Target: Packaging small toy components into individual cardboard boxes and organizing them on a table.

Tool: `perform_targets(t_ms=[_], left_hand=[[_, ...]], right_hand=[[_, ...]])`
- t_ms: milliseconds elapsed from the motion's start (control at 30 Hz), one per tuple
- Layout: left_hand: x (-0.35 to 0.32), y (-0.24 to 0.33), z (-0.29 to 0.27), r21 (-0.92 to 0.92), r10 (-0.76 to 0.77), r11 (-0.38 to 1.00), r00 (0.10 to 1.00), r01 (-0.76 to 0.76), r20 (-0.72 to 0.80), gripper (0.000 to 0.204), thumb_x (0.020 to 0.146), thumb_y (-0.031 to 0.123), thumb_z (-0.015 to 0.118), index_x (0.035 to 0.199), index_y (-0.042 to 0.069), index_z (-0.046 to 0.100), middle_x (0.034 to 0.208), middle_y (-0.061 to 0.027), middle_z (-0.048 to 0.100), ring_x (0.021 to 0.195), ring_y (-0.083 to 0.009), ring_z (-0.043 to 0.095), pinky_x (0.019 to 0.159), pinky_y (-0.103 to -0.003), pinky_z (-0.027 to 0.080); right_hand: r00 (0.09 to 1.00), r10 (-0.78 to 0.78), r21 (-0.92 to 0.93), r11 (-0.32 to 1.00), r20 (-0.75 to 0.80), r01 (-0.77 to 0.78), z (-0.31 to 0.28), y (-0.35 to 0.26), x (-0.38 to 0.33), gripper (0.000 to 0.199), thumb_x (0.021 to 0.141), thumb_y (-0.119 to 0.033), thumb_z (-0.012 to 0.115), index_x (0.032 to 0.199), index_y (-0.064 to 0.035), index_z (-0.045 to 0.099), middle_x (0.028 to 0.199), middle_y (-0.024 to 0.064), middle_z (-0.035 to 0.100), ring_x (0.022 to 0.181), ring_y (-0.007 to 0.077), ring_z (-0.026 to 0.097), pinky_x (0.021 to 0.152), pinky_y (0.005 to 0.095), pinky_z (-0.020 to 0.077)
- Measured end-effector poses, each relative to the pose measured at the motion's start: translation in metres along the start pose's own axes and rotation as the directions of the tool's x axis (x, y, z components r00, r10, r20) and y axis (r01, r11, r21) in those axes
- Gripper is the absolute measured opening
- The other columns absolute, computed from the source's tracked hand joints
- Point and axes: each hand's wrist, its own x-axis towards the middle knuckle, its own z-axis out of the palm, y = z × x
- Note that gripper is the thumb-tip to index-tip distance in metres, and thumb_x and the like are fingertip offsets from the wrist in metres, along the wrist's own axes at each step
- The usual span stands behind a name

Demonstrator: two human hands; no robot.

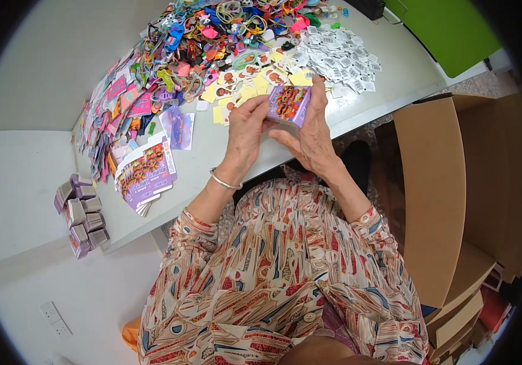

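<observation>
In the head view, your left hand (245, 131) pinches the left end of a small purple printed carton (290, 104) while your right hand (314, 137) is clasped along its right side, thumb below, so both are closed on it above the near edge of the grey table (388, 103). Just beyond it lie yellow-backed sticker cards (245, 92), with white printed labels (340, 58) far right and a heap of colourful trinkets (212, 42) far left. Near left, you have fanned purple printed cards (148, 167) and clustered small boxes (76, 212); an open cardboard box (434, 201) stands right.
</observation>
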Motion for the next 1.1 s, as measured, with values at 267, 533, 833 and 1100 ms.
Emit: perform_targets(t_ms=[267,533,833,1100], left_hand=[[0.007,0.018,0.012,0.22,0.18,0.956,0.981,-0.193,0.076,0.026,0.096,0.015,0.056,0.115,-0.003,0.061,0.099,-0.0059,0.066,0.086,-0.0103,0.063,0.072,-0.025,0.054],[0.026,0.014,0.025,0.379,0.332,0.846,0.927,-0.375,0.175,0.04,0.092,0.014,0.063,0.126,-0.004,0.053,0.1,-0.009,0.067,0.087,-0.0101,0.061,0.071,-0.023,0.05],[-0.034,0.035,-0.035,0.712,0.325,0.612,0.93,-0.344,0.169,0.033,0.089,0.019,0.067,0.115,-0.002,0.062,0.11,-0.0108,0.066,0.105,-0.0165,0.06,0.093,-0.03,0.046],[-0.093,0.093,-0.188,0.972,0.642,0.231,0.745,0.041,-0.184,0.044,0.081,0.033,0.073,0.11,0.002,0.065,0.113,-0.015,0.065,0.103,-0.0286,0.061,0.091,-0.035,0.047]], right_hand=[[0.988,0.083,-0.001,0.997,0.134,-0.083,-0.049,0.0,0.017,0.108,0.067,-0.038,0.084,0.142,0.0086,0.021,0.141,0.0268,0.035,0.129,0.0419,0.035,0.109,0.0446,0.0303],[0.998,-0.057,-0.234,0.97,0.029,0.062,-0.069,0.027,0.047,0.063,0.072,-0.017,0.077,0.125,0.0,0.048,0.113,0.0186,0.054,0.105,0.0346,0.054,0.088,0.0417,0.046],[0.864,0.27,-0.571,0.661,-0.426,-0.488,-0.14,0.264,0.075,0.075,0.069,-0.05,0.077,0.119,-0.0009,0.05,0.12,0.0244,0.05,0.112,0.0424,0.049,0.094,0.0518,0.0403],[0.598,0.547,-0.585,0.226,-0.586,-0.779,-0.126,0.299,0.08,0.111,0.069,-0.082,0.054,0.144,-0.0062,0.024,0.141,0.0287,0.028,0.124,0.0526,0.033,0.099,0.0613,0.0312]])
